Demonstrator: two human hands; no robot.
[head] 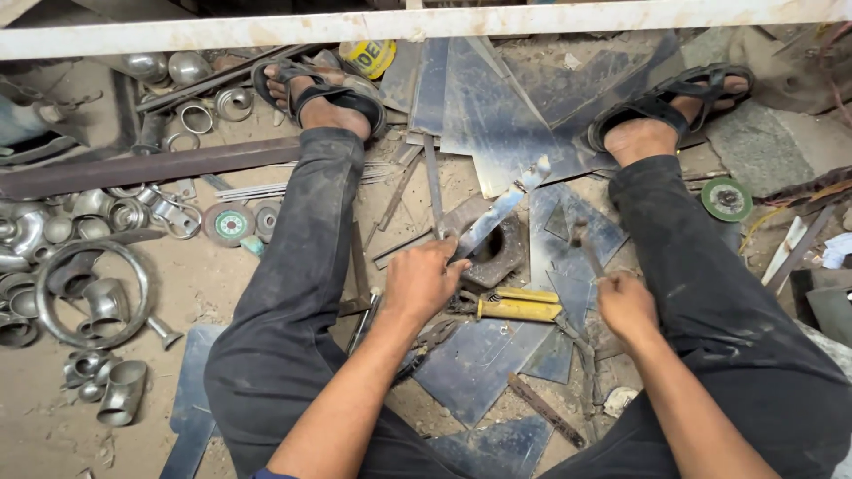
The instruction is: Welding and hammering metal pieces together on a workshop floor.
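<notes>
Now the flat metal strip lies slanted across the round steel ring block on the floor, between the person's two legs. Its far end points up and to the right, away from the ring block. The left hand is closed around the near end of the strip, with the fingers curled on it, just to the left of the ring block. The right hand is to the right of the ring block and is closed around the handle of a small hammer; the hammer head is raised above the dark steel sheets, apart from the strip. Just below the ring block, between the two hands, lie yellow-handled pliers on a sheet. Beyond the ring block both feet rest in black sandals on the sandy floor. Far to the left of the ring block is a heap of shiny pipe elbows and a big steel ring. Grinding discs lie left of the ring block, and one green disc lies well to the right of it.
</notes>
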